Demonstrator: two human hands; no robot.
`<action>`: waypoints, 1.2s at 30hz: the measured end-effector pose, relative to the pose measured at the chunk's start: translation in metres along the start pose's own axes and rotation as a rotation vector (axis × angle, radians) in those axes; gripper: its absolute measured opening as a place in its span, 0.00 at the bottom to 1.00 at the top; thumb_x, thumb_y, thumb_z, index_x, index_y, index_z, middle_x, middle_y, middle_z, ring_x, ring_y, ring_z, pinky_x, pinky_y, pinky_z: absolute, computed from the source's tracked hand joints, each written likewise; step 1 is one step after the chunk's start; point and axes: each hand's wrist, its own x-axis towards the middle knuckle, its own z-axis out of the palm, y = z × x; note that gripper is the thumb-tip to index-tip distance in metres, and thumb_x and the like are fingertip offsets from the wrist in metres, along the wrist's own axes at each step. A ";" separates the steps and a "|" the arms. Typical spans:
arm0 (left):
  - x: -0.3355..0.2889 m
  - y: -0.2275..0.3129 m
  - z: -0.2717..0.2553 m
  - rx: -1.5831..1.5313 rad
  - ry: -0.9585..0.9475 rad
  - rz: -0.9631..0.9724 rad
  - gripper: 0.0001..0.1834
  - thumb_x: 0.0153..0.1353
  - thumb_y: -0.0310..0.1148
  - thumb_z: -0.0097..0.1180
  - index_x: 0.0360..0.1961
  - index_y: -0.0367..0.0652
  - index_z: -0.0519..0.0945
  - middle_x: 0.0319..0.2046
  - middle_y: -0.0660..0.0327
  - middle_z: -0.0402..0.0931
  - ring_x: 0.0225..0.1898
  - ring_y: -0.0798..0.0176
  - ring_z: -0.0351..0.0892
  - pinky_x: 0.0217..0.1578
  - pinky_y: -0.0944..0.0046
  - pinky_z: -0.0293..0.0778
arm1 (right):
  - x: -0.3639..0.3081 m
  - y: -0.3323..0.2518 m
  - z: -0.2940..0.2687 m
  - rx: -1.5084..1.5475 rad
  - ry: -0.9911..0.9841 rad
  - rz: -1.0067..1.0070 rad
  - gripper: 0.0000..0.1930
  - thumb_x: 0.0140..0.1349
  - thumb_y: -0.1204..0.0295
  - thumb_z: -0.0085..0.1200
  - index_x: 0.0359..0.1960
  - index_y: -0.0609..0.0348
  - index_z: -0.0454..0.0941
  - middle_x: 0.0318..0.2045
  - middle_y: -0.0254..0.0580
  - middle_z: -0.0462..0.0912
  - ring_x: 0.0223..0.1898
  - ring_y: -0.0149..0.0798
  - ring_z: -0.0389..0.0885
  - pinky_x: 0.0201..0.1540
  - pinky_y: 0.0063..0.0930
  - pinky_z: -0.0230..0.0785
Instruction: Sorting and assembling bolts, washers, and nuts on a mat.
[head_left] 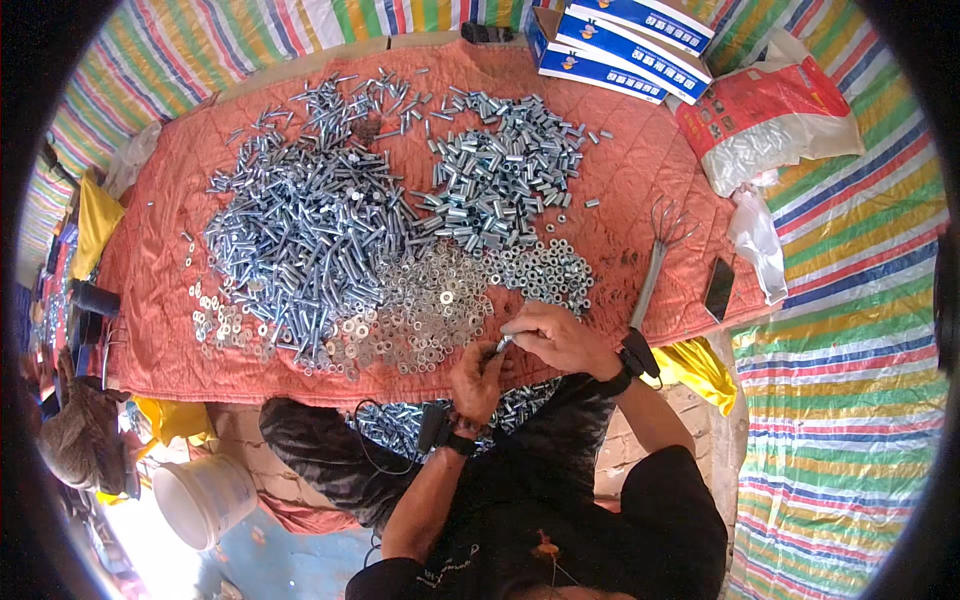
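Note:
My left hand (474, 382) is closed around a small metal bolt (503, 344) at the near edge of the red quilted cloth. Fingertips of my right hand (556, 338) pinch together at the bolt's upper end; whatever sits between them is too small to make out. Just beyond my hands lie a spread of flat washers (430, 300) and a patch of hex nuts (548, 272). A large heap of loose bolts (310, 230) covers the left, and a pile of metal sleeves (510, 160) lies farther back. Below the cloth's edge, more bolts (395, 428) are gathered at my lap.
A wire hand rake (652, 275) and a black phone (719, 289) lie at the right of the cloth (640, 160). Blue-and-white boxes (620, 50) and a red-and-white sack (770, 125) stand behind. A white bucket (205, 500) is at lower left.

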 end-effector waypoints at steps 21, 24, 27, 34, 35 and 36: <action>-0.009 -0.017 -0.005 -0.037 0.057 0.094 0.11 0.59 0.20 0.54 0.44 0.32 0.77 0.36 0.59 0.79 0.40 0.65 0.77 0.43 0.66 0.73 | 0.011 0.012 0.034 0.082 0.170 0.348 0.12 0.56 0.70 0.59 0.40 0.63 0.80 0.28 0.46 0.82 0.26 0.35 0.80 0.30 0.28 0.71; -0.009 -0.004 -0.005 0.211 0.047 0.229 0.10 0.60 0.18 0.52 0.44 0.29 0.75 0.32 0.58 0.78 0.37 0.69 0.78 0.39 0.68 0.75 | 0.021 0.018 0.043 -0.076 0.237 0.170 0.10 0.56 0.69 0.58 0.36 0.61 0.80 0.28 0.47 0.81 0.30 0.45 0.80 0.32 0.34 0.71; -0.008 -0.005 -0.007 0.198 0.039 0.267 0.08 0.61 0.19 0.51 0.41 0.30 0.75 0.33 0.57 0.78 0.36 0.69 0.78 0.37 0.69 0.75 | 0.029 0.015 0.049 -0.185 0.186 0.157 0.08 0.54 0.70 0.57 0.34 0.59 0.80 0.32 0.49 0.81 0.35 0.49 0.79 0.36 0.38 0.71; -0.014 0.000 -0.009 0.241 -0.003 0.266 0.08 0.61 0.19 0.51 0.41 0.32 0.75 0.33 0.58 0.79 0.35 0.68 0.80 0.36 0.68 0.76 | 0.025 0.032 0.051 -0.136 0.168 0.146 0.07 0.52 0.72 0.59 0.30 0.61 0.79 0.32 0.50 0.81 0.38 0.48 0.80 0.41 0.36 0.72; -0.015 0.000 -0.011 0.232 0.034 0.268 0.08 0.61 0.19 0.50 0.42 0.31 0.75 0.32 0.58 0.79 0.35 0.67 0.80 0.36 0.68 0.76 | 0.025 0.031 0.050 -0.136 0.165 0.147 0.07 0.52 0.72 0.59 0.30 0.61 0.79 0.32 0.50 0.81 0.38 0.48 0.80 0.41 0.36 0.72; -0.017 0.000 -0.013 0.223 0.071 0.270 0.08 0.61 0.19 0.50 0.42 0.31 0.75 0.32 0.58 0.79 0.34 0.67 0.80 0.36 0.68 0.76 | 0.025 0.030 0.048 -0.073 0.172 0.228 0.06 0.52 0.73 0.59 0.29 0.61 0.79 0.30 0.49 0.81 0.35 0.48 0.80 0.39 0.35 0.72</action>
